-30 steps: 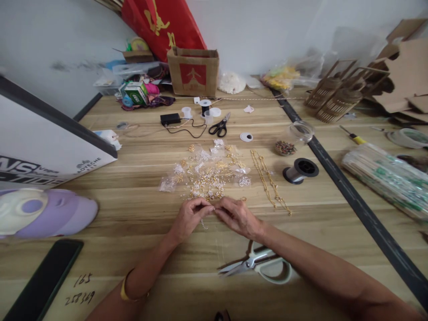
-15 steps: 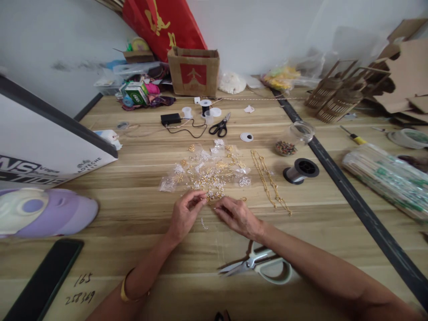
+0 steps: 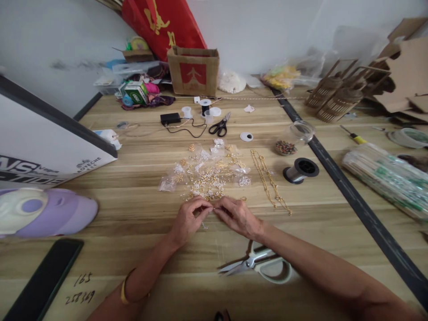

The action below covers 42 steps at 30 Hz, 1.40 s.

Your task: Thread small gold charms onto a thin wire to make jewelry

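Observation:
My left hand (image 3: 191, 217) is closed in a pinch, its fingertips meeting those of my right hand (image 3: 237, 216), which is pinched too. Whatever they hold between them is too small to name. Just beyond the fingers spreads a pile of gold and clear beads (image 3: 209, 180), partly on small plastic bags. A short strand of clear beads (image 3: 204, 226) lies on the table under my left fingers. Below my right wrist rest pale-handled scissors (image 3: 254, 263), blades apart. To the right lies a gold chain (image 3: 267, 178).
A wire spool (image 3: 301, 170) and a jar of beads (image 3: 287, 146) stand at right. Black scissors (image 3: 220, 126) and a black adapter (image 3: 170, 118) lie farther back. A phone (image 3: 47, 276), a purple object (image 3: 56, 211) and a white box (image 3: 50, 142) sit at left.
My left hand has moved down from the edge of the bead pile and slightly right, so its fingertips now meet my right hand's. The right hand has stayed nearly still.

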{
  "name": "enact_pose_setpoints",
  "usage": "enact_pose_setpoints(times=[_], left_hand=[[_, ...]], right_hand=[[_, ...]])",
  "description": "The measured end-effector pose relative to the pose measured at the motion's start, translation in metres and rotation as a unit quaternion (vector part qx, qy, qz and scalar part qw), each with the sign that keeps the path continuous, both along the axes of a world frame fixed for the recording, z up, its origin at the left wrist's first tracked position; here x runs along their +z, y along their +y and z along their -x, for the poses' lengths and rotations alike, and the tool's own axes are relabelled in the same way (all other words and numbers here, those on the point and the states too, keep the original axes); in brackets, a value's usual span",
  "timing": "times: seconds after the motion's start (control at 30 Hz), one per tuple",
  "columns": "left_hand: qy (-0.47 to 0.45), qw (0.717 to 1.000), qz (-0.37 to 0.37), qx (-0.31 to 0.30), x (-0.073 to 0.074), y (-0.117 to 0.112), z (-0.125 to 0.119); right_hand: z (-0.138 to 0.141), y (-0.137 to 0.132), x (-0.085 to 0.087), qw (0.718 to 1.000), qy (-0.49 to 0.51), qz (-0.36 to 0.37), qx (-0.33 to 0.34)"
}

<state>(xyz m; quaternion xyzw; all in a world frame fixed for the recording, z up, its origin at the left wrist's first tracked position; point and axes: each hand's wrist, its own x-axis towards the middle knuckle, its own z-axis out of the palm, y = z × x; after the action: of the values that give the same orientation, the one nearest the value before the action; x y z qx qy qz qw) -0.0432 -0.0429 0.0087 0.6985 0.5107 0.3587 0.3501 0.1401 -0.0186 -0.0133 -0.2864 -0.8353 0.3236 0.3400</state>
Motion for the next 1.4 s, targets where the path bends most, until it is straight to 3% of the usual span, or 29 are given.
enact_pose_setpoints(times=[0.3,0.47,0.67,0.9,1.07,1.23,1.4], left_hand=[[0.006,1.000,0.022,-0.017,0.001,0.000,0.003],[-0.002,0.999,0.044,-0.009,0.001,-0.002,0.005],[-0.032,0.997,0.074,0.004,0.000,-0.004,0.007],[-0.041,0.996,0.078,0.004,0.001,-0.007,0.006],[-0.043,0.997,0.072,0.004,0.004,-0.008,0.006],[-0.039,0.997,0.065,-0.004,0.003,-0.009,0.005],[-0.039,0.997,0.066,-0.006,-0.001,-0.009,0.005]], right_hand=[[-0.001,0.000,0.008,1.000,-0.004,-0.010,-0.004],[-0.005,0.002,0.014,0.990,0.075,0.085,-0.088],[-0.005,0.007,0.008,0.948,0.169,0.207,-0.174],[-0.002,0.010,0.008,0.934,0.210,0.214,-0.195],[-0.003,0.003,0.010,0.956,0.173,0.173,-0.163],[-0.001,-0.005,0.012,0.997,0.053,0.050,-0.029],[0.002,-0.006,0.006,0.999,-0.012,-0.029,0.039]])
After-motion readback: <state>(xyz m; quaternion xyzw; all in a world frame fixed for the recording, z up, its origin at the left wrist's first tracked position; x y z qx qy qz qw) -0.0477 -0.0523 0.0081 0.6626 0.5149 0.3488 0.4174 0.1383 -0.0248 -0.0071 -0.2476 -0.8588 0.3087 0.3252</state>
